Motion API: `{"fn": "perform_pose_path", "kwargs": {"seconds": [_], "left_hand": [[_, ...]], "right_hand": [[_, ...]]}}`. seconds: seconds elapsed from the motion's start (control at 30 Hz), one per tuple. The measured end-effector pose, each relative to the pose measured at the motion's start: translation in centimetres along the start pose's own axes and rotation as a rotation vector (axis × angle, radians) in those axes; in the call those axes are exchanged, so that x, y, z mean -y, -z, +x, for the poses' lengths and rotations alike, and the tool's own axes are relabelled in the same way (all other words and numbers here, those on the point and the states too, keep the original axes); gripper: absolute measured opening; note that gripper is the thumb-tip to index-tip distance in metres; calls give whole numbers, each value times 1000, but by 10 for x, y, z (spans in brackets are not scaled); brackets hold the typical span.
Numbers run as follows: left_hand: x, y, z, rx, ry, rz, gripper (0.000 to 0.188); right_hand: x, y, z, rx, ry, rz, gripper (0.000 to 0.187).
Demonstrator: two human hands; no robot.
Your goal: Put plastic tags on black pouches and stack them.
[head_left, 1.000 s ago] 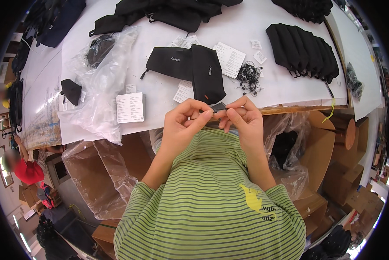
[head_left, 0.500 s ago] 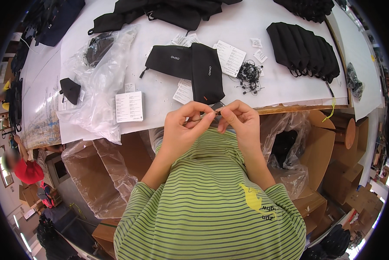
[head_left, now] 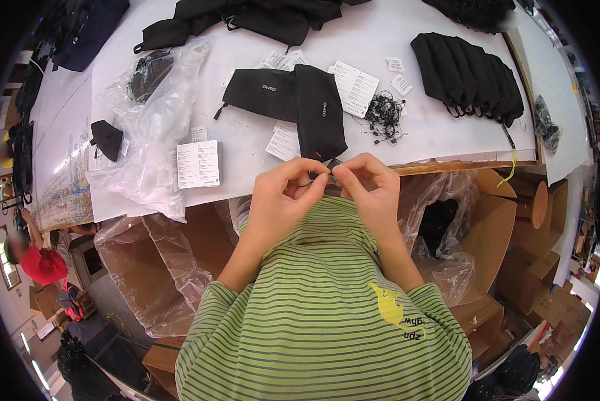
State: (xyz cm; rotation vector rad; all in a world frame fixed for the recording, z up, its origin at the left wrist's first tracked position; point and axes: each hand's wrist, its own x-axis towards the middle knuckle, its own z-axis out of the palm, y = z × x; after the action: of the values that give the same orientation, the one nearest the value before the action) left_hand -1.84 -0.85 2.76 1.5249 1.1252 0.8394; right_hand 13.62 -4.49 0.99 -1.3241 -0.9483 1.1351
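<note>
My left hand [head_left: 281,197] and my right hand [head_left: 372,190] meet at the table's front edge, thumbs and forefingers pinched almost tip to tip. A small dark piece shows between the fingertips, too small to make out. Just beyond them lies a black fabric pouch [head_left: 321,113], its near end close to my fingers. It overlaps a second black pouch [head_left: 258,91] with a zip pull at its left end. White printed cards [head_left: 356,87] lie partly under the pouches. To their right is a tangle of thin black tag strings [head_left: 384,119].
A stack of white cards [head_left: 198,164] and a crumpled clear plastic bag [head_left: 159,134] lie at left. Several black pouches [head_left: 470,77] lie in a row at right, with more black pouches [head_left: 260,20] at the back. Plastic-lined cartons [head_left: 146,267] stand below the table edge.
My fingertips have shifted slightly and drawn a little closer together, with the right fingers more curled. The pouches and cards stay in place.
</note>
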Motion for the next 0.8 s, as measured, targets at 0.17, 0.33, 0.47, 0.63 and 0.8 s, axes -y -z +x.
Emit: {"fn": "perform_pose_path", "kwargs": {"seconds": [0.17, 0.33, 0.47, 0.63, 0.8], "left_hand": [[6, 1, 0, 10, -16, 7, 8], [12, 0, 0, -6, -28, 28, 8], [11, -1, -2, 1, 2, -10, 8], [10, -13, -7, 291, -257, 211, 8], [10, -12, -5, 215, -332, 149, 17]], "right_hand": [[-6, -2, -2, 8, -10, 12, 9], [-4, -6, 0, 2, 81, -112, 11], [-11, 15, 28, 193, -81, -3, 16], [-22, -5, 64, 25, 393, -654, 37], [-33, -3, 65, -24, 293, -721, 35]]}}
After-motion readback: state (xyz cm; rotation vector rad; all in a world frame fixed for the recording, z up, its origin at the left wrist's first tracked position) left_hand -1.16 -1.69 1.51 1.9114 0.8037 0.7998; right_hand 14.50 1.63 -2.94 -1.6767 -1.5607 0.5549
